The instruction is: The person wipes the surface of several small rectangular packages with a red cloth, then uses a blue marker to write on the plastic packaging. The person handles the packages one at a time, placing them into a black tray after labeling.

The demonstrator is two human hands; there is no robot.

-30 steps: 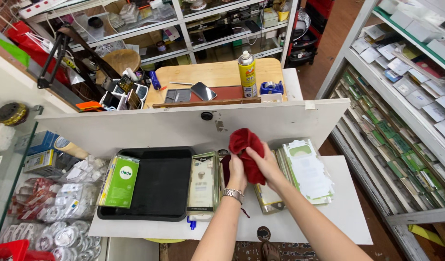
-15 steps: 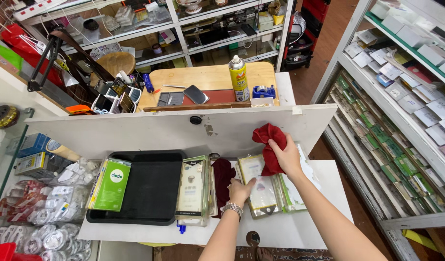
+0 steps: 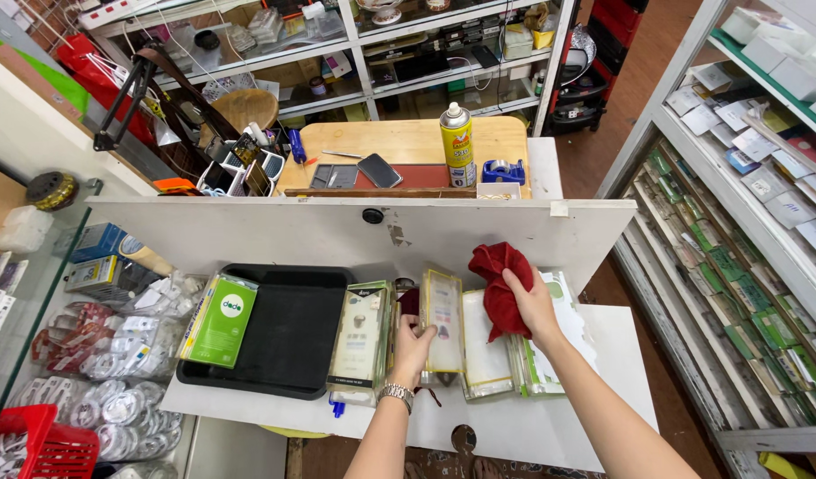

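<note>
Left hand (image 3: 414, 344): forearm comes up from the bottom edge, wristwatch (image 3: 396, 393) on the wrist, fingers curled round the lower edge of a flat clear packet (image 3: 443, 321) with a yellow rim, holding it on edge, near upright. The packet sits just right of the black tray (image 3: 288, 333), between a pale boxed pack (image 3: 360, 339) and another clear packet (image 3: 485, 346) lying flat.

Right hand (image 3: 534, 302): arm reaches in diagonally from the lower right, elbow low, palm down. Fingers clenched on a bunched red cloth (image 3: 498, 286), which hangs just right of the upright packet's top, close to it; can't tell whether they touch. Cloth is well right of the tray, in front of the raised white panel (image 3: 337, 235).

More packets (image 3: 550, 350) lie under the right wrist, further right of the tray. Green box (image 3: 222, 319) leans on the tray's left rim. Everything sits on the white counter (image 3: 621, 355). Spray can (image 3: 458, 146) on the wooden table behind the panel, up and right of the tray.
</note>
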